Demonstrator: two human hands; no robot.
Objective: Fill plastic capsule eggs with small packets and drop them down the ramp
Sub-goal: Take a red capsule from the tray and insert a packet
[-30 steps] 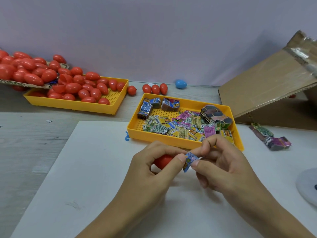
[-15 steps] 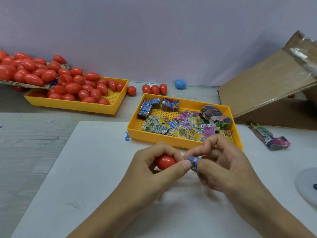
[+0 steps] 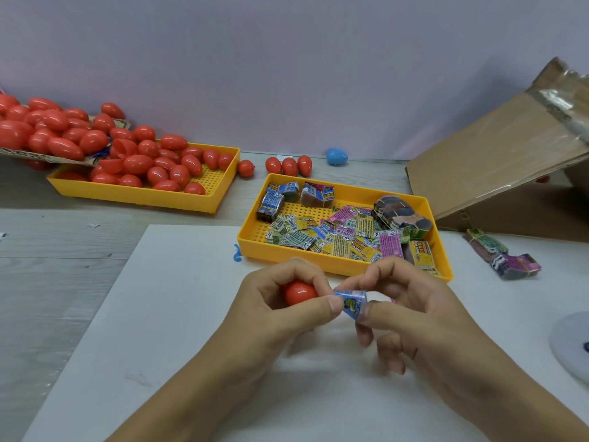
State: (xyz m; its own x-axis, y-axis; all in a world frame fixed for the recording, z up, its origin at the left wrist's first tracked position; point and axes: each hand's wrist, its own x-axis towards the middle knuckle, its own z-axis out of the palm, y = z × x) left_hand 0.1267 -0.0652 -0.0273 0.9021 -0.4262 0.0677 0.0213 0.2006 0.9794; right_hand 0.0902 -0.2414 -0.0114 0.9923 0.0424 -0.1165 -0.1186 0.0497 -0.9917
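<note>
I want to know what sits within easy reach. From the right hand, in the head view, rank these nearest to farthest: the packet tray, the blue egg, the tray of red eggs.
From the right hand:
1. Packet tray, just beyond the fingers.
2. Blue egg, farther back by the wall.
3. Tray of red eggs, far back left.

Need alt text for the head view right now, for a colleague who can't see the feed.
Over a white board, the left hand grips a red plastic capsule egg while the right hand pinches a small blue packet beside it. Behind lie a yellow tray of packets, a yellow tray of red eggs and a cardboard ramp.
</note>
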